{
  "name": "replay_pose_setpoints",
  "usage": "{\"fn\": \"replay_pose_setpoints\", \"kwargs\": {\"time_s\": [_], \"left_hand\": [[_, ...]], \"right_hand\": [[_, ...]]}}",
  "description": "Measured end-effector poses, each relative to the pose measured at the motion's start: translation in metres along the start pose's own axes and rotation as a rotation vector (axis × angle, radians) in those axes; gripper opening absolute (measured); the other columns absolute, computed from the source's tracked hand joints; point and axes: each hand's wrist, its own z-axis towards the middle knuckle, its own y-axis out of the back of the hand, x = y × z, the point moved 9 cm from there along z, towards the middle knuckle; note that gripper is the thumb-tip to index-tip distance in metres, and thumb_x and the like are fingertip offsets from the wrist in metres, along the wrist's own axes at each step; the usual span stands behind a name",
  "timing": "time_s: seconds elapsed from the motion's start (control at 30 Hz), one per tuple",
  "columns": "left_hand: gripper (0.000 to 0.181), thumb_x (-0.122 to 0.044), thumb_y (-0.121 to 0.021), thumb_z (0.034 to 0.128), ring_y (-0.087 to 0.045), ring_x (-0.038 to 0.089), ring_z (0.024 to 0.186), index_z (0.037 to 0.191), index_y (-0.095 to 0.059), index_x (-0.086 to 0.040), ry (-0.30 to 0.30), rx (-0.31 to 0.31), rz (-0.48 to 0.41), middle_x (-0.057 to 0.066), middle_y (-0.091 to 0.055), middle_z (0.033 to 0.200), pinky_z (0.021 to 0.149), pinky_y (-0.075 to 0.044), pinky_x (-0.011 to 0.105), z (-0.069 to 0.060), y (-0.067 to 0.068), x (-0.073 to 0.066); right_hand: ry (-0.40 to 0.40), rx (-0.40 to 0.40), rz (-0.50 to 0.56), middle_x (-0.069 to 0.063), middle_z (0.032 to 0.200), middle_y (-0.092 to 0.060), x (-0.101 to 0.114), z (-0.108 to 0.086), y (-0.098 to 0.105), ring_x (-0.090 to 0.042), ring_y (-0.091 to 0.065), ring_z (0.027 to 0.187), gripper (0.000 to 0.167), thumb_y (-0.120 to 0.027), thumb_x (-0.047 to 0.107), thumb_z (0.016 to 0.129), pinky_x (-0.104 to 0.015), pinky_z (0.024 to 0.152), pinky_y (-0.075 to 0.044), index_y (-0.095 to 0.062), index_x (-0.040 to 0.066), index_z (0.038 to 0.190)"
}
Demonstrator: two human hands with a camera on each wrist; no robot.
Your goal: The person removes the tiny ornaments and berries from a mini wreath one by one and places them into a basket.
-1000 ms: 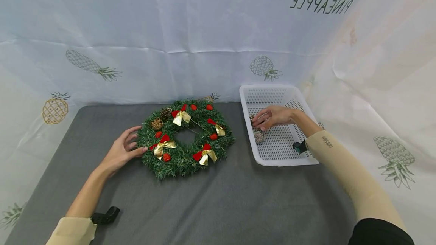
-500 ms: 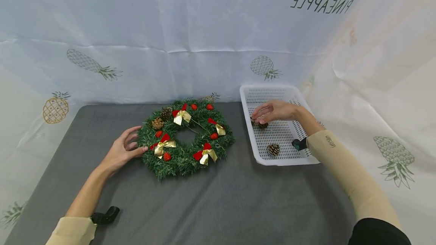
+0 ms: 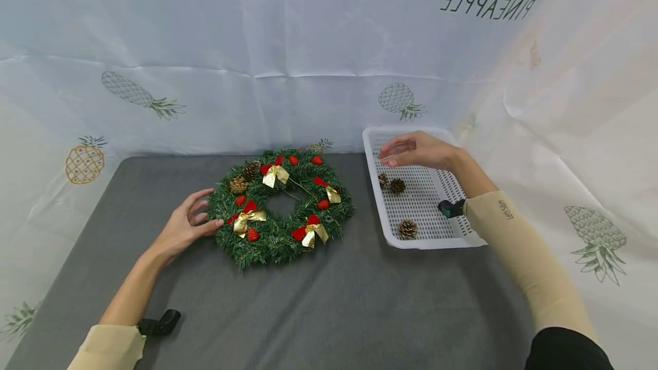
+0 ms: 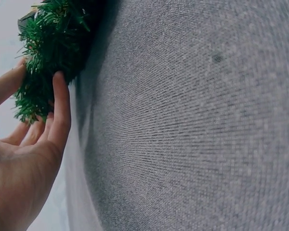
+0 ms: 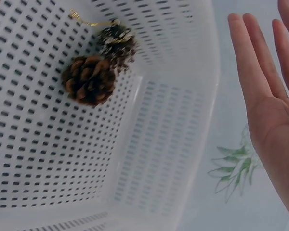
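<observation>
A green wreath (image 3: 272, 251) with gold-and-red bows, red berries and pine cones lies flat on the grey-covered table. My left hand (image 3: 182, 227) holds its left edge; in the left wrist view, thumb and fingers lie either side of the greenery (image 4: 53, 53). To the right, my right hand (image 3: 421, 150) hovers over the far part of a white perforated basket (image 3: 437, 244), fingers extended, nothing in them. Inside the basket sit a dark pine cone (image 3: 397, 186), a smaller frosted one (image 5: 116, 45) with a gold string beside it, and a light-tipped pine cone (image 3: 408, 229) nearer the front.
Grey cloth (image 3: 308, 313) covers the table, which meets a pale pineapple-print curtain (image 3: 308, 33) at the back. The basket stands at the table's right, its raised walls close to the curtain. A gap of table separates it from the wreath.
My right hand has risen away from the pine cones toward the back of the basket, uncovering them. One pine cone now lies near the basket's front. The left hand and wreath stay put.
</observation>
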Motion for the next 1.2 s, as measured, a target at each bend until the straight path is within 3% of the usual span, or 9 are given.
{"fn": "replay_pose_setpoints", "kwargs": {"time_s": [0.07, 0.17, 0.3, 0.43, 0.53, 0.77, 0.97, 1.2], "left_hand": [[0.093, -0.02, -0.076, 0.1046, -0.023, 0.07, 0.156, 0.175, -0.016, -0.013, 0.0, -0.001, -0.002, 0.035, -0.016, 0.177, 0.112, -0.055, 0.059, 0.0, 0.0, 0.0], [0.093, -0.019, -0.076, 0.1045, -0.022, 0.071, 0.156, 0.175, -0.016, -0.012, -0.002, -0.002, -0.02, 0.035, -0.015, 0.177, 0.104, -0.063, 0.037, -0.001, 0.0, 0.0], [0.094, -0.016, -0.076, 0.104, -0.018, 0.071, 0.157, 0.175, -0.015, -0.01, -0.01, 0.003, -0.076, 0.037, -0.013, 0.177, 0.089, -0.061, 0.015, -0.001, -0.001, 0.0], [0.094, -0.015, -0.076, 0.1037, -0.017, 0.071, 0.157, 0.175, -0.015, -0.01, -0.012, 0.004, -0.097, 0.037, -0.011, 0.177, 0.087, -0.062, 0.014, -0.001, -0.002, -0.001], [0.094, -0.015, -0.076, 0.1036, -0.016, 0.07, 0.157, 0.175, -0.015, -0.011, -0.01, 0.004, -0.098, 0.036, -0.011, 0.178, 0.087, -0.063, 0.015, -0.001, -0.002, -0.001], [0.094, -0.017, -0.076, 0.1039, -0.016, 0.071, 0.157, 0.175, -0.015, -0.012, -0.005, 0.007, -0.089, 0.036, -0.011, 0.178, 0.088, -0.062, 0.014, 0.0, -0.002, 0.0], [0.094, -0.018, -0.076, 0.1041, -0.018, 0.07, 0.157, 0.175, -0.015, -0.013, -0.001, 0.005, -0.069, 0.035, -0.013, 0.178, 0.089, -0.06, 0.012, 0.001, -0.001, 0.0], [0.094, -0.018, -0.076, 0.1041, -0.017, 0.071, 0.157, 0.175, -0.015, -0.012, 0.008, 0.009, -0.072, 0.035, -0.012, 0.178, 0.09, -0.061, 0.013, 0.001, -0.001, -0.001]], "right_hand": [[0.011, -0.004, -0.022, -0.013, 0.155, -0.065, 0.006, 0.001, -0.001, -0.019, -0.069, 0.138, 0.042, -0.077, 0.019, 0.104, -0.028, 0.112, -0.056, -0.067, 0.01, 0.144], [0.031, -0.008, -0.043, -0.007, 0.153, -0.068, 0.017, 0.005, -0.005, -0.02, -0.067, 0.14, 0.042, -0.078, 0.022, 0.103, -0.03, 0.114, -0.055, -0.068, 0.013, 0.142], [0.06, -0.009, -0.038, -0.009, 0.153, -0.067, 0.034, 0.01, -0.011, -0.023, -0.066, 0.141, 0.042, -0.079, 0.022, 0.102, -0.035, 0.117, -0.055, -0.068, 0.014, 0.142], [0.09, -0.005, -0.006, -0.014, 0.155, -0.064, 0.052, 0.015, -0.019, -0.027, -0.066, 0.141, 0.043, -0.079, 0.02, 0.102, -0.045, 0.123, -0.052, -0.067, 0.013, 0.143], [0.116, -0.002, -0.002, -0.011, 0.153, -0.066, 0.065, 0.02, -0.025, -0.027, -0.067, 0.14, 0.043, -0.078, 0.021, 0.103, -0.05, 0.124, -0.05, -0.066, 0.014, 0.144], [0.154, 0.025, 0.066, -0.008, 0.152, -0.067, 0.086, 0.038, -0.039, -0.029, -0.064, 0.143, 0.045, -0.076, 0.016, 0.104, -0.046, 0.126, -0.048, -0.063, 0.01, 0.147], [0.174, 0.037, 0.067, -0.005, 0.151, -0.068, 0.103, 0.053, -0.052, -0.024, -0.066, 0.141, 0.045, -0.078, 0.021, 0.103, -0.044, 0.124, -0.051, -0.065, 0.014, 0.146], [0.196, 0.074, 0.121, -0.01, 0.151, -0.068, 0.119, 0.072, -0.072, -0.03, -0.065, 0.142, 0.045, -0.077, 0.015, 0.102, -0.042, 0.12, -0.055, -0.065, 0.013, 0.146]]}}
